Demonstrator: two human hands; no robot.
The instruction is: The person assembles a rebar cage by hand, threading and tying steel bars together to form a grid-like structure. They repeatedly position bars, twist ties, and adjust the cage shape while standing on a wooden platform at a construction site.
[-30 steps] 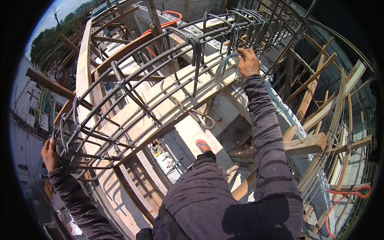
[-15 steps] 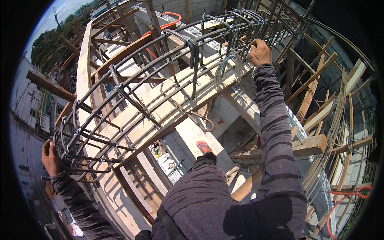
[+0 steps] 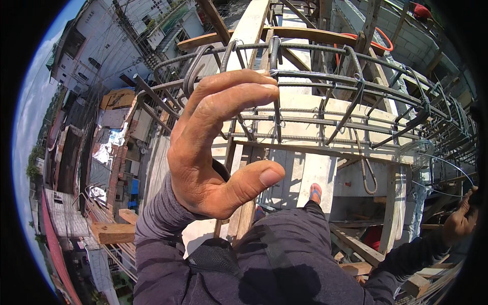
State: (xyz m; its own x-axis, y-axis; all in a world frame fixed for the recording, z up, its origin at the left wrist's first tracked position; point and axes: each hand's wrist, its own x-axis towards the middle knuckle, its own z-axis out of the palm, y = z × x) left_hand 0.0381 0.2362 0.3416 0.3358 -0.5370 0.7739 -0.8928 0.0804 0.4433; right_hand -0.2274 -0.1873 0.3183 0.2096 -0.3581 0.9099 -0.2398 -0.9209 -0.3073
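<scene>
My left hand [image 3: 208, 147] is raised close in the middle of the view, fingers bent and thumb held apart, with nothing between them. Behind it runs a rebar cage [image 3: 351, 80] of long ribbed bars and bent stirrups, lashed with thin wire ties. At the far right, my right hand [image 3: 460, 223] is partly in the dark rim, its fingers pinched at the end of a thin tie wire [image 3: 450, 160]. That strand leads back to a loose wire coil [image 3: 413, 152] lying at the cage's right part. A hooked bar [image 3: 368, 178] hangs below the cage.
Pale formwork boards [image 3: 300, 109] lie beneath the cage. My sandalled foot [image 3: 315, 193] stands on a narrow plank [image 3: 316, 170] with gaps beside it and a drop below. Timber props [image 3: 394, 203] and an orange hose [image 3: 384, 39] are nearby. Houses [image 3: 101, 46] stand beyond at left.
The view has swung left. My left hand has left the cage's left end and come up near the camera. My right hand has moved away from the cage, with wire stretched from the coil.
</scene>
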